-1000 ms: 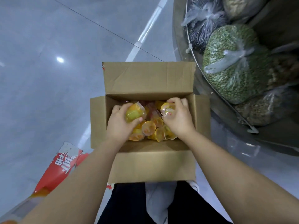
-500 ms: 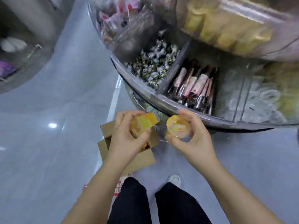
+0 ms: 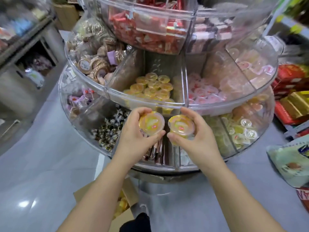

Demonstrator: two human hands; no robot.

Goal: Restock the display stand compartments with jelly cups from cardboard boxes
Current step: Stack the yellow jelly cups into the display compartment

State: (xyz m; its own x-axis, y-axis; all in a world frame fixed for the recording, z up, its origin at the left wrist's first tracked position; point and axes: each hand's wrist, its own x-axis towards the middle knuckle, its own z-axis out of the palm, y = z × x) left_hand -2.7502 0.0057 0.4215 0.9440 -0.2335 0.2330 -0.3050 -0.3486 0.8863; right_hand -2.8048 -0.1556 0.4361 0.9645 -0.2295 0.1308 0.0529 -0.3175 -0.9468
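Head view: hands (image 3: 133,141) grip yellow, seemingly fruit-filled jelly cups (image 3: 151,123).

Both my forearms reach forward and slightly inward, bare to past the elbow, so that my hands meet side by side in front of me. My left hand (image 3: 135,136) is turned with its back toward me, thumb underneath and fingers curled over the far edge of a jelly cup (image 3: 151,123), which it grips lid up. My right hand (image 3: 199,138) mirrors it, thumb low on the near side, fingers arched over the top of a second jelly cup (image 3: 181,126). The two thumbs nearly touch, tip to tip, between the hands.
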